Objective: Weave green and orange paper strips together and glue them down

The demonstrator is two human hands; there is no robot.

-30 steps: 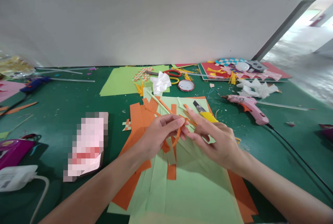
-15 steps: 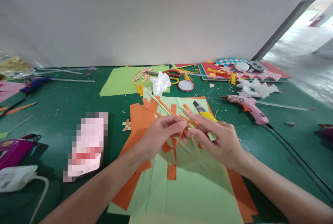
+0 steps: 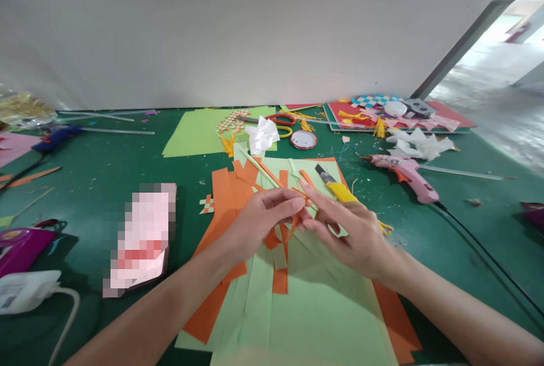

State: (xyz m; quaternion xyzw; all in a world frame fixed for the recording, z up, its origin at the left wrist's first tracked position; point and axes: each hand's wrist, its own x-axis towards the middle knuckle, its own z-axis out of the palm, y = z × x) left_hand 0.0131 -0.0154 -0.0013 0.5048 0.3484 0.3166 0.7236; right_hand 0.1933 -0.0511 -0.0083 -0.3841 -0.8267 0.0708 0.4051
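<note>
Thumb and fingers of my left hand [image 3: 272,216] are pinched on a thin orange paper strip [image 3: 293,230], which curls down below the fingertips. My right hand [image 3: 351,230] meets it from the right, its fingertips at the strip's upper end; its fingers are partly bent, and whether they grip the strip is not clear. Under both hands lie light green paper sheets [image 3: 323,309] and wide orange strips [image 3: 223,201]. A yellow box cutter [image 3: 340,189] rests just behind my right hand. Left of the orange strips is a small checkered woven piece [image 3: 208,204].
A pink glue gun [image 3: 408,176] with a cord lies at right, a phone [image 3: 147,235] at left. Crumpled tissue [image 3: 262,135], scissors [image 3: 284,122] and a round lid [image 3: 304,139] are at the back. A blue glue gun [image 3: 55,138] lies far left.
My right hand has shifted slightly left toward my left fingertips, uncovering more of the yellow box cutter. My left hand has hardly moved.
</note>
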